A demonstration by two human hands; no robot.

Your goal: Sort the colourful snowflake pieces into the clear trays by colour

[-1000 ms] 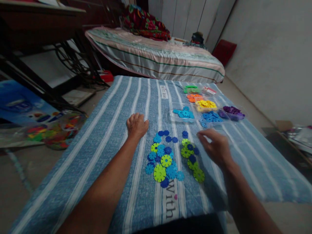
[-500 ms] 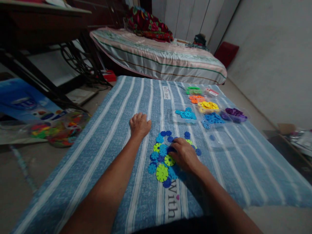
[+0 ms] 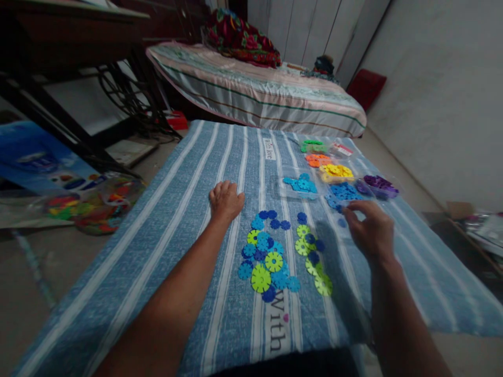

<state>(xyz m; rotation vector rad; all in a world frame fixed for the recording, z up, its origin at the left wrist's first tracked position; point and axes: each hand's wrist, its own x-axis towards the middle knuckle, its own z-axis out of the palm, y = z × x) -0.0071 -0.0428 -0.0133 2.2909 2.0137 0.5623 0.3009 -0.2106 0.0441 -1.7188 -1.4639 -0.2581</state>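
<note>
My right hand (image 3: 371, 228) is raised at the right with thumb and forefinger pinched on a small dark blue notched disc (image 3: 339, 208). Below it is a clear plastic box, largely covered by the hand, with one dark blue disc (image 3: 342, 223) inside. My left hand (image 3: 227, 200) rests palm down on the striped cloth (image 3: 188, 220), thumb apart, holding nothing. To its right lies a mixed pile of light blue, dark blue and lime green notched discs (image 3: 261, 278). A looser string of lime green discs (image 3: 323, 284) and dark blue ones lies beside that pile.
Beyond the hands stand clear boxes of light blue discs (image 3: 301, 183), blue discs (image 3: 343, 192), purple discs (image 3: 379, 186), yellow discs (image 3: 336, 172), orange discs (image 3: 317, 160) and green discs (image 3: 312, 145). A bed (image 3: 259, 97) stands behind; bags of coloured pieces (image 3: 102, 207) lie at left.
My right hand has moved from the pile rightward and away to the clear box, carrying a dark blue disc. The lime green discs it covered now show. My left hand has stayed still.
</note>
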